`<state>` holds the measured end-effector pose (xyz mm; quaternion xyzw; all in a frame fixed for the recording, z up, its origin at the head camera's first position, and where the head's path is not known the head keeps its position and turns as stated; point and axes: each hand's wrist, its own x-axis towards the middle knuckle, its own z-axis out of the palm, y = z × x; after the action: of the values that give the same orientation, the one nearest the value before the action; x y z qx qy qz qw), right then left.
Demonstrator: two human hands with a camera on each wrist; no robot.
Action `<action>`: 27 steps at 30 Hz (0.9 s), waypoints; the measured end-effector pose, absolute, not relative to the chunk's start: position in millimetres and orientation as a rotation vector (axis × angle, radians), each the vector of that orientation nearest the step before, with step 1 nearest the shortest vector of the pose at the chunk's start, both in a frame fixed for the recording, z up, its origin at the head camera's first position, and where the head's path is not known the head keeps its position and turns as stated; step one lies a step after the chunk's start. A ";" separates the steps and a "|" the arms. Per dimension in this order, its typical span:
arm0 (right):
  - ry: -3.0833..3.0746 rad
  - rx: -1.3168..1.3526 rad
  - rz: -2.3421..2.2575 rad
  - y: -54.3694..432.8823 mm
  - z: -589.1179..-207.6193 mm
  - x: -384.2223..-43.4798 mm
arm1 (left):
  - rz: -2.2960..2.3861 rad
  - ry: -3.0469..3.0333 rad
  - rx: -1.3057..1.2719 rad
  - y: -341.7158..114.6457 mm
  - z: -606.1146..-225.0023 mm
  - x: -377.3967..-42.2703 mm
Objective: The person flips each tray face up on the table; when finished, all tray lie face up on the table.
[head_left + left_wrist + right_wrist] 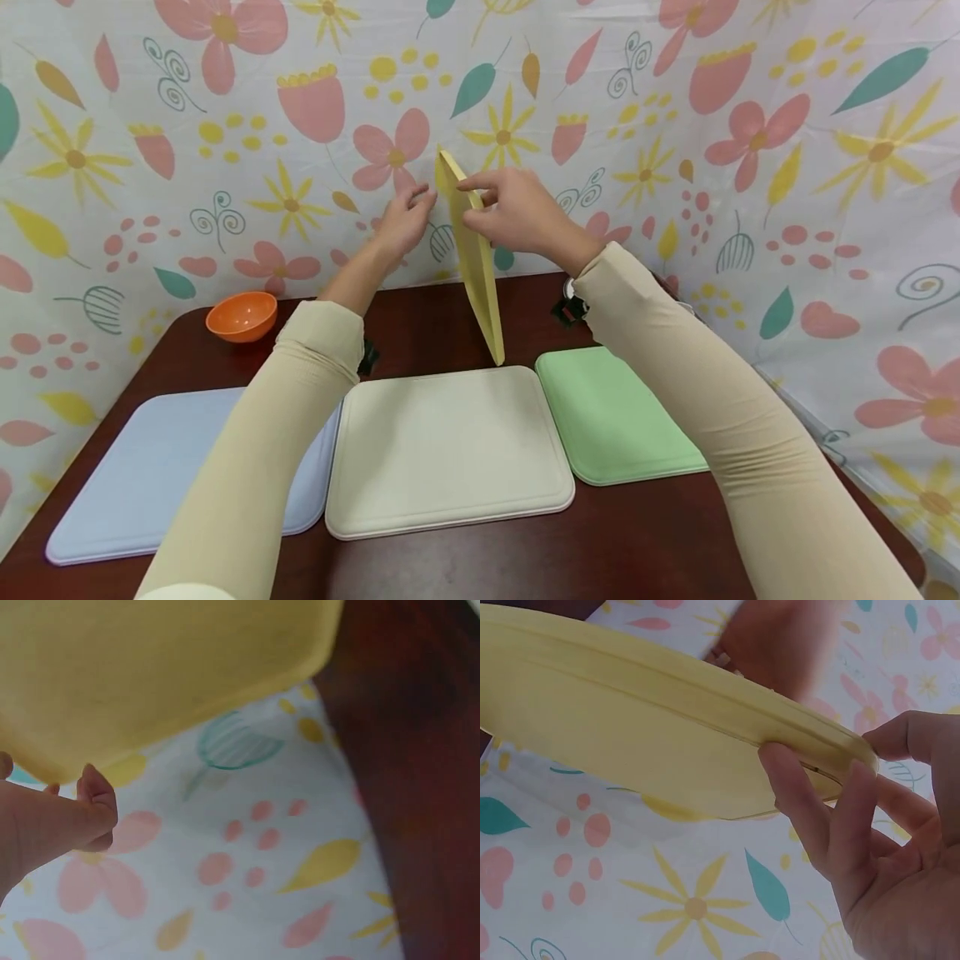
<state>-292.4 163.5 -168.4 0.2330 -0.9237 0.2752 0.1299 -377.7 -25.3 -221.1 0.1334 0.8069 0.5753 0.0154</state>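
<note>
A yellow cutting board (474, 267) stands nearly edge-on to the head view, tilted upright over the back of the table, its lower corner close to the tabletop. My right hand (513, 208) pinches its upper edge. In the right wrist view the fingers (795, 784) lie on the grooved face near a corner, with the thumb side at the rim. My left hand (405, 223) is just left of the board's upper part, fingers loosely bent. In the left wrist view, that hand (56, 821) is by the board's corner; whether it touches is unclear.
A white cutting board (450, 450) lies front centre, with a blue one (161, 467) on its left and a green one (622, 417) on its right. An orange bowl (242, 317) stands at the back left. Patterned cloth (360, 67) borders the dark table (450, 567).
</note>
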 end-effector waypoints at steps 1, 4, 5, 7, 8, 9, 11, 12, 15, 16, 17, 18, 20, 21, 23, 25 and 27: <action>-2.686 0.675 0.794 163.3 -167.6 -292.3 | 1.769 2.514 0.401 -28.4 -227.6 -377.7; -2.699 0.673 0.770 162.8 -165.6 -292.3 | 1.713 2.493 0.383 -37.6 -249.4 -380.1; -2.699 0.673 0.761 162.7 -165.2 -292.5 | 1.695 2.481 0.389 -39.8 -257.2 -381.5; -2.701 0.671 0.749 163.3 -164.9 -292.8 | 1.651 2.465 0.393 -42.3 -271.7 -382.4; -2.702 0.671 0.743 163.8 -165.0 -292.8 | 1.623 2.459 0.392 -42.8 -278.6 -383.0; -2.704 0.672 0.736 164.7 -165.1 -293.0 | 1.582 2.465 0.388 -42.2 -284.4 -382.3; -2.712 0.664 0.732 167.7 -165.2 -292.5 | 1.497 2.460 0.385 -38.5 -293.9 -379.9; -2.714 0.660 0.730 169.5 -165.2 -292.2 | 1.443 2.458 0.379 -35.9 -297.6 -378.1; -2.714 0.657 0.726 175.1 -165.3 -291.3 | 1.288 2.383 0.394 -26.2 -306.4 -375.0; -2.713 0.655 0.725 176.5 -165.1 -291.1 | 1.252 2.351 0.399 -23.1 -309.1 -375.5; -2.710 0.654 0.725 177.7 -165.1 -291.0 | 1.226 2.320 0.410 -20.0 -311.7 -375.9; -2.711 0.651 0.725 178.6 -165.0 -290.9 | 1.213 2.293 0.417 -17.1 -314.6 -376.6; -2.716 0.644 0.732 179.8 -165.1 -291.0 | 1.232 2.241 0.417 -12.3 -319.6 -377.0; -2.720 0.639 0.733 180.2 -165.1 -290.9 | 1.243 2.227 0.418 -10.2 -321.8 -376.9; -2.728 0.632 0.738 180.8 -165.4 -290.7 | 1.266 2.199 0.407 -6.8 -325.8 -375.9; -2.734 0.627 0.749 181.3 -165.7 -290.1 | 1.295 2.165 0.384 -3.6 -328.9 -374.0; -2.740 0.623 0.758 181.9 -165.8 -289.1 | 1.318 2.138 0.360 0.6 -331.4 -372.6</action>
<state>-289.1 181.9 -165.8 0.2128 -0.9352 0.2585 0.1153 -372.6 0.6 -331.4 0.1353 0.8044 0.4961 0.2977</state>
